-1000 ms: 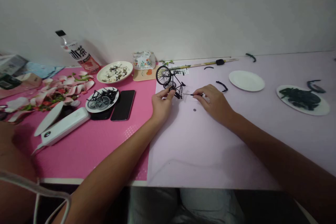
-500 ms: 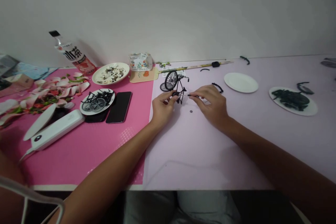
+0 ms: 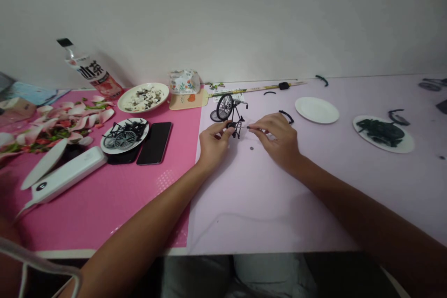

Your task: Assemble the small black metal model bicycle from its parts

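Holding miniature bicycle [image 3: 233,112]; now turned.

There's your drink bottle [image 3: 94,77] standing by the wall [image 3: 226,23], with the bowl [image 3: 163,93] just beside it and the flowered packet [image 3: 184,82] next along; pink petals [image 3: 81,126] spread across your left, and your black phone [image 3: 154,143] lies flat nearer you.

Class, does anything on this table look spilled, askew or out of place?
Pink petal-like pieces lie scattered on the pink mat, though the dark parts beside them are gathered on a plate. A small dark disc lies alone near the right hand.
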Demonstrator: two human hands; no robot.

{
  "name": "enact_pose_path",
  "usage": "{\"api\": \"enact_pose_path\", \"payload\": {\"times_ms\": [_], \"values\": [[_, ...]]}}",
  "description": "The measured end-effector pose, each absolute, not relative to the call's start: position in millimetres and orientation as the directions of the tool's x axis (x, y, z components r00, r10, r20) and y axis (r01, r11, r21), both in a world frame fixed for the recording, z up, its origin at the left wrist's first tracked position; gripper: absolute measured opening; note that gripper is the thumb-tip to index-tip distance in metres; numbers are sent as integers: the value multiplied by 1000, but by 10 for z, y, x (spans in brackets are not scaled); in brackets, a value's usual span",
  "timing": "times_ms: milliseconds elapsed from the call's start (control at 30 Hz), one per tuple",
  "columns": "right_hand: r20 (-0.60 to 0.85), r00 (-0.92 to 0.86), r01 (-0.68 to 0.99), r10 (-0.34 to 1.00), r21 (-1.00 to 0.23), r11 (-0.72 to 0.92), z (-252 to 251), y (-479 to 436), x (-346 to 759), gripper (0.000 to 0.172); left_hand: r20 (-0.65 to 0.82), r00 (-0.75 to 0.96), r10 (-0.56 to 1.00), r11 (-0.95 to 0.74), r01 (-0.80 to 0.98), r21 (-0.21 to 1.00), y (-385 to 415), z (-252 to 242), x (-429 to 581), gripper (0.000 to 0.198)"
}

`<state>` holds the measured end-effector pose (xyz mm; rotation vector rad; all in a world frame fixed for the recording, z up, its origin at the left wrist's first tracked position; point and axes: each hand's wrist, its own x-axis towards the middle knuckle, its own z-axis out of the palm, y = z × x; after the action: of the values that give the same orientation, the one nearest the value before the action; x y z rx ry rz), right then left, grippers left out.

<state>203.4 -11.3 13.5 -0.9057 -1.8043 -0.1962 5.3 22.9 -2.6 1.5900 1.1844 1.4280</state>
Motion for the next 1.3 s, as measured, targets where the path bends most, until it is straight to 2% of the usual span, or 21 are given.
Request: {"api": "enact_pose_path", "payload": {"times_ms": [267, 400, 533, 867, 933, 1067, 1100, 1300], "values": [[906, -199, 642, 373, -167, 749, 124, -93, 2030, 15, 365, -17, 931, -357, 181, 917, 235, -29, 44, 23], [886, -221, 644, 407, -181, 743, 126, -102, 2047, 11, 385, 3, 923, -376, 216, 901, 233, -37, 37, 23], [845, -201, 674, 495, -247, 696, 118, -109, 2063, 8, 393, 13, 919, -386, 222, 895, 225, -47, 29, 24], [738, -176, 760, 651, -318, 567, 85, -127, 2067, 46, 459, 70, 886, -461, 237, 855, 181, -73, 55, 26], [714, -184, 752, 676, -340, 564, 93, -150, 2052, 43, 456, 74, 887, -460, 238, 855, 177, -74, 56, 27], [660, -191, 720, 726, -409, 561, 109, -195, 2024, 11, 445, 59, 894, -445, 248, 861, 177, -64, 49, 27], [647, -191, 717, 738, -422, 555, 105, -197, 2024, 8, 444, 56, 894, -443, 252, 861, 178, -60, 48, 27], [615, -179, 713, 768, -456, 532, 3, -131, 2060, 12, 437, 53, 898, -435, 271, 859, 184, -44, 45, 25]]}}
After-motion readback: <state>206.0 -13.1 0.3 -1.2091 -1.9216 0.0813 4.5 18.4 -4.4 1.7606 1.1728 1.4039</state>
